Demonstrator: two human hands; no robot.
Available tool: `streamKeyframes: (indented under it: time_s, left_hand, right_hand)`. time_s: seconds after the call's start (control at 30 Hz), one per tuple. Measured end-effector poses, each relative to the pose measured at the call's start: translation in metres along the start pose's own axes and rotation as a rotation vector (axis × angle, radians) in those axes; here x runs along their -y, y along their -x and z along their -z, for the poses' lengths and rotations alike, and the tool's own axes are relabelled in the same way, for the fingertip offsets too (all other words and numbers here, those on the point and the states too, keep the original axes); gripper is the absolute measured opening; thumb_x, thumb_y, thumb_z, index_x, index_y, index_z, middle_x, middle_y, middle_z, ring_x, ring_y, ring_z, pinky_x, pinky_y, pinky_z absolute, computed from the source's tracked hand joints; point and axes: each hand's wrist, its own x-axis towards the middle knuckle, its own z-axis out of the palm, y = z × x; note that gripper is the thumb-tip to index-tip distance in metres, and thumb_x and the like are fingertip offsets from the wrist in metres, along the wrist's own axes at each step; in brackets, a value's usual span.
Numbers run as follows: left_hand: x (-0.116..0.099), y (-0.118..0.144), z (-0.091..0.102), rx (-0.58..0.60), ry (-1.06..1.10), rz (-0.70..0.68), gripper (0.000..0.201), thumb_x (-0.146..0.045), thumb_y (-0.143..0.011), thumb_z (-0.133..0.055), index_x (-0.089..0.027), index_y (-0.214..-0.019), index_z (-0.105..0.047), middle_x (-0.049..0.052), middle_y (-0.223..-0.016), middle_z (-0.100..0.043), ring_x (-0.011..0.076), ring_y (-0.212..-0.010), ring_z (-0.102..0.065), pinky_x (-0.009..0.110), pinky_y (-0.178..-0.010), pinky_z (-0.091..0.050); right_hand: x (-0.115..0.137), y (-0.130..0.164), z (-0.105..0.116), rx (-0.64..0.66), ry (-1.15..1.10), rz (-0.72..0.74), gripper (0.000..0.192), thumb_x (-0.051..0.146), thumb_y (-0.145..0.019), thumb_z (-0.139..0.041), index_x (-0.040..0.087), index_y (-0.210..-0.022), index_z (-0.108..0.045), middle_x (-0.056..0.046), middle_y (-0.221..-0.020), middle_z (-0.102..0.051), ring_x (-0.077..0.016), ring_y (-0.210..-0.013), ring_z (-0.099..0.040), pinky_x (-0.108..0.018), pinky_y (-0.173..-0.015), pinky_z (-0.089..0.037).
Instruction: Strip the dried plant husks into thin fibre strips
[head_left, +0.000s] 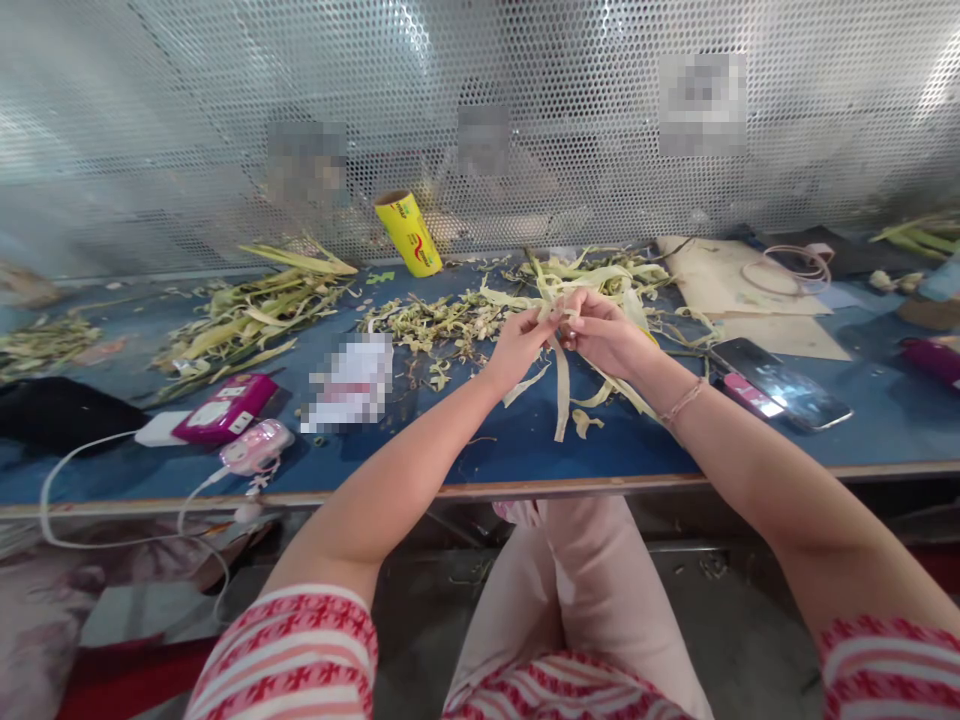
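Head view: both hands pinch pale leaf strips [561,385] above the blue table [525,450].
Left hand [517,345] and right hand [604,335] meet fingertip to fingertip, each closed on the strips' top ends; arms reach forward, wrists raised. Strips look light, limp, easily torn, so best gripped near the ends.

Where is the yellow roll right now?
In the head view, the yellow roll stands tilted at the table's far edge, left of centre, against the perforated metal screen.
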Motion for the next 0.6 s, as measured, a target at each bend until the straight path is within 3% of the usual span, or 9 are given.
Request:
streamKeyframes:
  time_s: [0.17, 0.37, 0.6]
  left_hand:
    - [-0.002, 0.001, -0.003, -0.028, 0.061, 0.040, 0.040, -0.049, -0.081, -0.071, -0.017, -0.060, -0.058, -0.002, -0.056, -0.055, 0.0091, -0.054, -0.050, 0.025, -0.058, -0.041]
    - [0.001, -0.002, -0.001, -0.072, 0.105, 0.029, 0.038, -0.034, -0.090, -0.060, -0.017, -0.057, -0.055, -0.001, -0.054, -0.050, 0.0082, -0.051, -0.043, 0.024, -0.054, -0.036]
    - [-0.003, -0.002, -0.002, -0.148, 0.211, 0.146, 0.020, -0.014, -0.086, -0.047, -0.018, -0.069, -0.057, -0.001, -0.069, -0.058, 0.0097, -0.064, -0.054, 0.022, -0.067, -0.044]
  right_hand:
    - [-0.001, 0.001, -0.003, -0.033, -0.051, 0.054, 0.042, 0.032, -0.065, -0.087, 0.021, -0.074, -0.047, 0.005, -0.076, -0.049, -0.0078, -0.064, -0.046, -0.022, -0.056, -0.041]
    - [0.005, 0.002, -0.005, -0.132, -0.146, 0.071, 0.040, 0.024, -0.066, -0.081, 0.023, -0.076, -0.041, 0.006, -0.075, -0.044, -0.0060, -0.056, -0.034, -0.022, -0.052, -0.038]
    - [0.020, 0.003, -0.005, -0.215, -0.122, 0.034, 0.040, 0.030, -0.066, -0.076, 0.023, -0.073, -0.037, 0.007, -0.068, -0.041, -0.0054, -0.048, -0.027, -0.023, -0.045, -0.030]
